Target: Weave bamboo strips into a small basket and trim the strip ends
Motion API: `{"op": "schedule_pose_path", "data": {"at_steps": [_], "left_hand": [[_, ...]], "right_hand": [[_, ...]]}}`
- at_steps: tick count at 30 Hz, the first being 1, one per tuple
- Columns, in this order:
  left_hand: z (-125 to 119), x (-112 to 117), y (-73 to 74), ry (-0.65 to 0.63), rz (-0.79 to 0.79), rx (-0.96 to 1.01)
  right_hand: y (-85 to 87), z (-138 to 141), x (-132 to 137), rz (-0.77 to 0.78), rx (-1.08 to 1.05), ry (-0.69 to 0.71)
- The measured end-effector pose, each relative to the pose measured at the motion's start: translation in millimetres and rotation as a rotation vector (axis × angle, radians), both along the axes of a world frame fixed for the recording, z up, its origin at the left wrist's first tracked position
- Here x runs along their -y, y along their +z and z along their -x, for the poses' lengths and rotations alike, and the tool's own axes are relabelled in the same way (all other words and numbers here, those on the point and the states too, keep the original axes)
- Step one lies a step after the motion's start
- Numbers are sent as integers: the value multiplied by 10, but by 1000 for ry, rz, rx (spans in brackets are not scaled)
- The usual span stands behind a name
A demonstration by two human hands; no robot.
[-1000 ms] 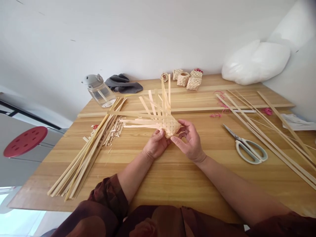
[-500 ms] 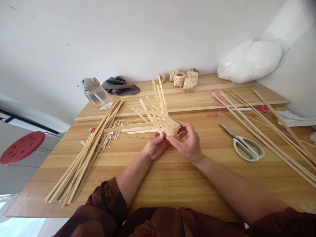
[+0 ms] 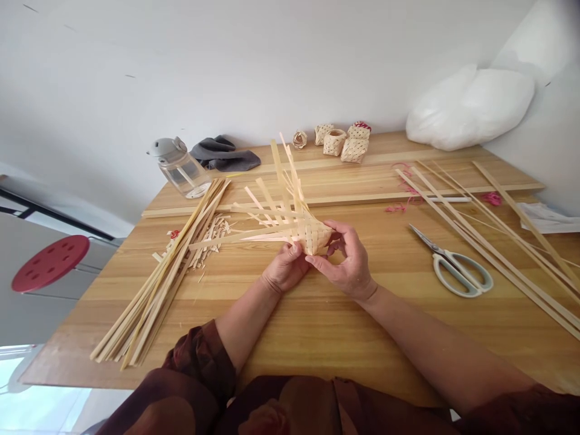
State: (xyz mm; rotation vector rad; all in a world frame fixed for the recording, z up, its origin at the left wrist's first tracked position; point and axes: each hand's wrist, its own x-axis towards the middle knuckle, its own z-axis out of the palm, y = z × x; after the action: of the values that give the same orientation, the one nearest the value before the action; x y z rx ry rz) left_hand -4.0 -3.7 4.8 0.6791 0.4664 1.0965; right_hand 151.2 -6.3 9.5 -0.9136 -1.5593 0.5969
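"Woven basket (image 3: 312, 237): where is it?"

"Between the two hands, held over the table (image 3: 317, 338). Its tight weave sits at the hands, and loose strips (image 3: 281, 208) fan out from it, away from the hands and to the left."

"How do the hands stand?"

"Narrow, both closed around the weave. The left hand (image 3: 285, 269) grips the near side, with the thumb on top. The right hand (image 3: 348, 260) cups the right end, fingers curved round it. Whether the basket touches the wood, I can't tell."

"What lies close by?"

"Left of the left hand, a pile of shavings (image 3: 211, 241) and a big bundle of strips (image 3: 149, 296). Right of the right hand, white-handled scissors (image 3: 457, 269), then more long strips (image 3: 498, 241). Pink thread (image 3: 401, 205) lies just past the scissors."

"Farther out?"

"Beyond the hands, a long flat lath (image 3: 362, 199) runs across the table. Past it stand small woven pieces (image 3: 344, 144). Farther left are a glass jar with a grey lid (image 3: 179, 168) and a grey cloth (image 3: 224, 154). Far right, a white plastic bag (image 3: 469, 109) rests against the wall."
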Motion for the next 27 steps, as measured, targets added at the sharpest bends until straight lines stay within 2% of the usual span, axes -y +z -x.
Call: {"op": "schedule_pose_path", "data": {"at_steps": [8,17,22,27], "left_hand": [[4,18,41,29,30,0],[-40,4,29,136,-12,-35],[-69,-42,-19,118,-53,2],[-54,-79,-76,117,4,-10]], "right_hand": [[-62,-2,1,-56,-49,50],[-66,46,18,69,-163,149],[-51,49,45,158,-265,247],[-63,38,27,221,-314,277]]}}
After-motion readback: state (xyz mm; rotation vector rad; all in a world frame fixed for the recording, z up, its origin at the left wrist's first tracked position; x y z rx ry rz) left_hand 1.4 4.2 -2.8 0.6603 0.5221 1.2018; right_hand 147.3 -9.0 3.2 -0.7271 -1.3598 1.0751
